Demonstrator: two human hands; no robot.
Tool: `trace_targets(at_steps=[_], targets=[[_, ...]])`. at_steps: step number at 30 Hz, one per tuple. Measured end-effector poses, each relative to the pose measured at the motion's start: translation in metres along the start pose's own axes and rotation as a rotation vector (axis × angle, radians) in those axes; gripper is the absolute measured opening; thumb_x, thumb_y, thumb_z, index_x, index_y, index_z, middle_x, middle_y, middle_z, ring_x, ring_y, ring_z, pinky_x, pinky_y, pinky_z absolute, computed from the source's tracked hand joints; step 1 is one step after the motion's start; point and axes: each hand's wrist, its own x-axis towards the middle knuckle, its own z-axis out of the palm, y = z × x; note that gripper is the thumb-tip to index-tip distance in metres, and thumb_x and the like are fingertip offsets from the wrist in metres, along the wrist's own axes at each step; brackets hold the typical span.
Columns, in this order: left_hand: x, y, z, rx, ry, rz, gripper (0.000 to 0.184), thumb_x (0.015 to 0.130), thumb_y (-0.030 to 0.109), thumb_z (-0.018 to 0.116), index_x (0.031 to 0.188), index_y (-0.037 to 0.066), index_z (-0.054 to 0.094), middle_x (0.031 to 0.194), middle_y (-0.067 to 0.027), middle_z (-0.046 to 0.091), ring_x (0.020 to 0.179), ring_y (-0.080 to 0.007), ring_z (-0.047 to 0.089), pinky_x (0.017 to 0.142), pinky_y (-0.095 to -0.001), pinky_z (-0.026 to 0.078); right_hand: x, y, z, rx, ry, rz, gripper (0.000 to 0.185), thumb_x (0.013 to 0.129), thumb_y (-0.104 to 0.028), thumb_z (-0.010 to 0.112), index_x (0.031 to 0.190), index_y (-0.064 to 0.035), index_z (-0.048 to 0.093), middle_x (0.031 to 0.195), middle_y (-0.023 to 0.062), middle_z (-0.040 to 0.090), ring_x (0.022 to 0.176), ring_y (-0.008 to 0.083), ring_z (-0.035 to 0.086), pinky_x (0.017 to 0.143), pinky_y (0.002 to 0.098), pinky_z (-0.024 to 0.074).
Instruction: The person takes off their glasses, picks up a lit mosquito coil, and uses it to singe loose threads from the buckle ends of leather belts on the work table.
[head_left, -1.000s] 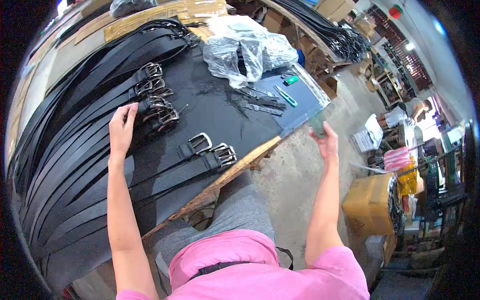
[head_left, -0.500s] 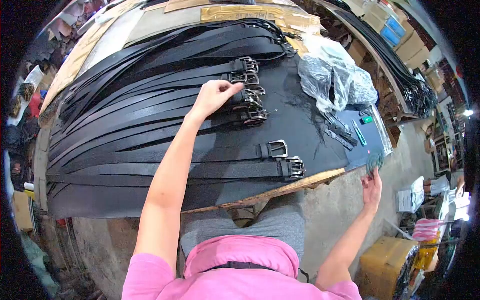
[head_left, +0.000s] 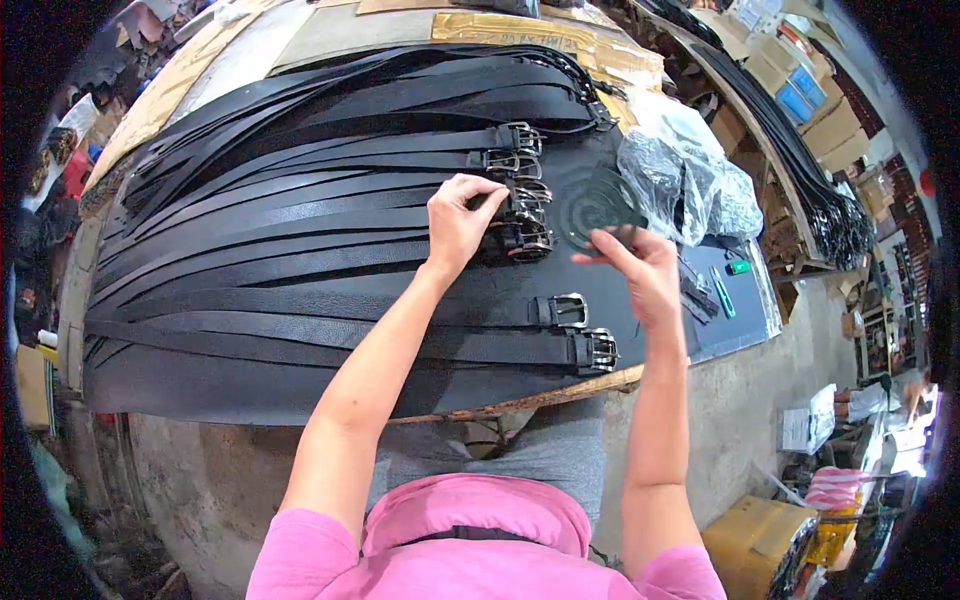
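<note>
Black belts point(head_left: 300, 215) lie side by side across the table, their metal buckles point(head_left: 528, 205) towards its middle. Over the buckle ends is my left hand point(head_left: 462, 215), thumb and fingertips pressed together; anything between them is too small to make out. My right hand point(head_left: 645, 265) pinches a dark green spiral coil point(head_left: 590, 210), blurred, above the table to the right of the buckles. Two belts with silver buckles point(head_left: 570, 310) lie nearer the front edge.
Clear plastic bags point(head_left: 690, 165) sit at the table's right, with a teal cutter point(head_left: 722, 292) and a green item point(head_left: 738, 268) nearby. More belts point(head_left: 790, 150) lie on another surface behind. A cardboard box point(head_left: 760, 545) stands on the floor. Another person's arm point(head_left: 915, 392) shows far right.
My right hand has brought the green coil from beyond the table's right edge to over the table, close to my left hand. The view has swung right, and my left hand stays near the buckles.
</note>
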Motion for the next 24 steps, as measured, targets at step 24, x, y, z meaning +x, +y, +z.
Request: trace_targets(at_steps=[24], targets=[[-0.004, 0.004, -0.007, -0.028, 0.031, 0.016, 0.008, 0.083, 0.008, 0.074, 0.086, 0.001, 0.071, 0.085, -0.0120, 0.071, 0.083, -0.0263, 0.066, 0.076, -0.0356, 0.051, 0.044, 0.031, 0.069, -0.779, 0.151, -0.492, 0.017, 0.091, -0.008, 0.064, 0.085, 0.0031, 0.053, 0.082, 0.0207, 0.055, 0.077, 0.0403, 0.057, 0.069, 0.0449, 0.0441]])
